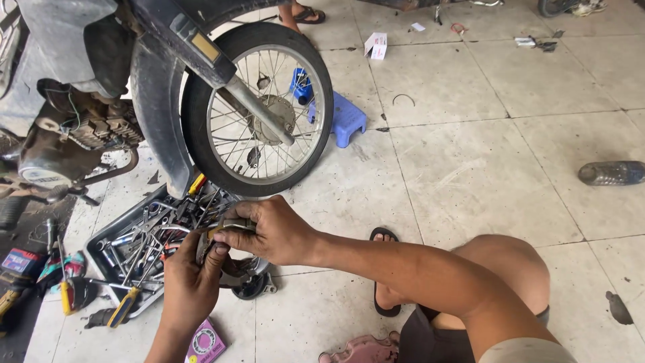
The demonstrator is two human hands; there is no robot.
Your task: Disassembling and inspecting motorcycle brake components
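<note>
Item, my view from the head camera: two bare forearms, no sleeves, watch or rings visible. Left hand [191, 279] at 7 o'clock, right hand [272, 232] near centre. Dark shorts [430, 339] at 5 o'clock, bare knee above them. One black flip-flop sandal [384, 306] on a bare foot.

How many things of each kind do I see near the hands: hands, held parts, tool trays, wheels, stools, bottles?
Hands: 2, left hand and right hand
Held metal part: 1
Tool tray: 1
Motorcycle wheel: 1
Blue stool: 1
Plastic bottle: 1
Total: 7
</note>
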